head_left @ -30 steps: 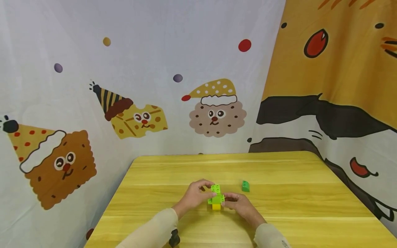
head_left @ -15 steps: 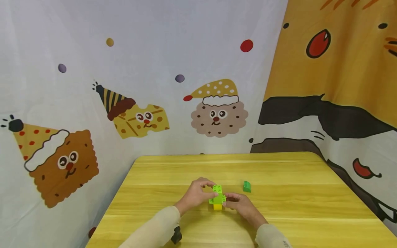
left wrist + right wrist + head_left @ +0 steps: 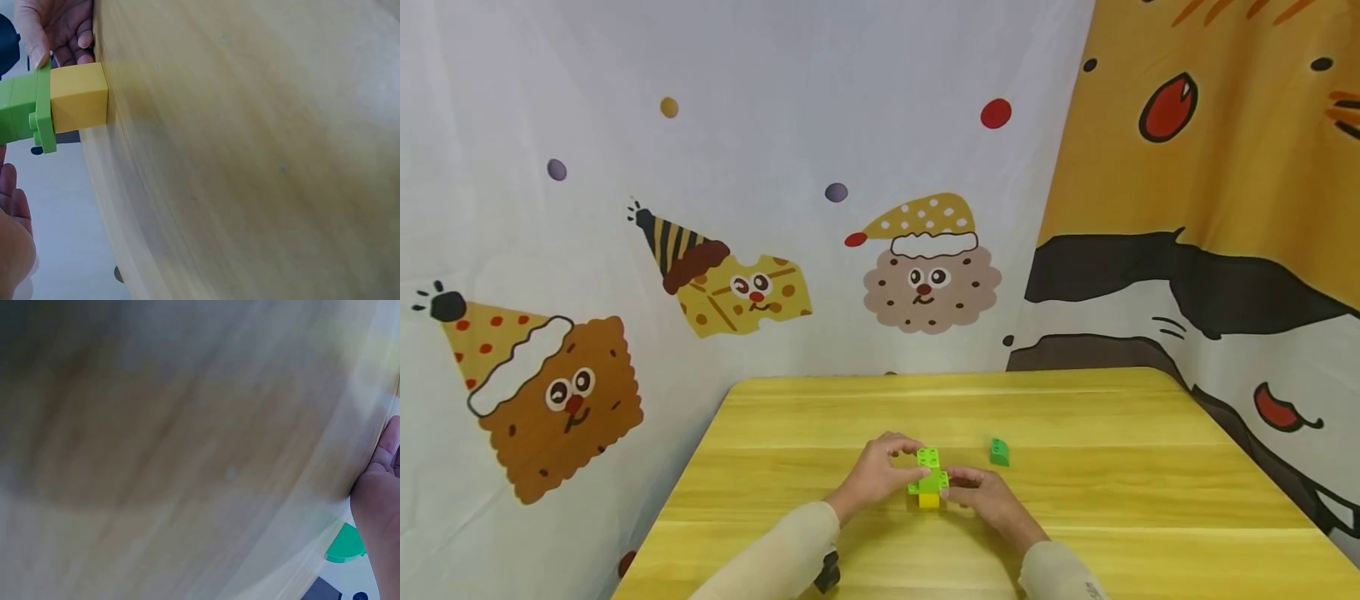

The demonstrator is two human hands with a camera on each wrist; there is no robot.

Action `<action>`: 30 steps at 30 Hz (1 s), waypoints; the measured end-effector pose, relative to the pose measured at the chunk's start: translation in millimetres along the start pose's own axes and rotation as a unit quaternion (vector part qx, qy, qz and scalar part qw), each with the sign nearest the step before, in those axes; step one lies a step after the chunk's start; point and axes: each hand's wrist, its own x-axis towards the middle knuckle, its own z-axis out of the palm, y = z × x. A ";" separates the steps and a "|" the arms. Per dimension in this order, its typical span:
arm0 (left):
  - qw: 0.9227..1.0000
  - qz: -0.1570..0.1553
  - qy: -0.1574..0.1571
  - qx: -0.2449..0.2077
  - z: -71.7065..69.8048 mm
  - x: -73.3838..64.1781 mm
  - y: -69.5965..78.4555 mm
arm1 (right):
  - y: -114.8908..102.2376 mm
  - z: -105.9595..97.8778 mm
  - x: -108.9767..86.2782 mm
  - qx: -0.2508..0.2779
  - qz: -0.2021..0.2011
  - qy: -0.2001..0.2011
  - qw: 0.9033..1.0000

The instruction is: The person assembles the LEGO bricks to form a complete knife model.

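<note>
A small toy-brick stack stands upright on the table in front of me. At its base is a yellow brick (image 3: pixel 928 501); above it lie a light green plate (image 3: pixel 44 111) with ends sticking out sideways and light green bricks (image 3: pixel 929 475) on top. From the left, my left hand (image 3: pixel 878 473) pinches the upper green bricks between thumb and fingers. My right hand (image 3: pixel 988 498) pinches the right end of the green plate. In the left wrist view the right hand's thumb touches the plate's edge. The right wrist view cuts off the fingertips.
A darker green curved brick (image 3: pixel 999 452) lies by itself on the wooden table (image 3: pixel 1097 467), behind and right of the stack. Near the left sleeve (image 3: pixel 782 554) a dark object (image 3: pixel 827 573) shows. A cartoon-printed cloth (image 3: pixel 760 125) hangs behind the table.
The whole scene has shifted slightly rightward in the head view. Both hands keep their hold on the stack, and the bricks look the same.
</note>
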 end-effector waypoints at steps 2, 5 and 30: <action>1.000 -0.003 -0.001 -0.004 -0.1 -0.6 0.7 | -0.5 0.4 0.1 -0.002 0.001 0.005 1.000; 1.000 -0.008 -0.009 -0.011 -1.5 -1.4 0.7 | -1.1 0.3 0.4 0.003 -0.001 0.003 1.000; 0.993 -0.091 -0.068 -0.039 -1.5 -17.1 -36.8 | -1.0 1.3 1.5 0.001 0.009 0.000 1.000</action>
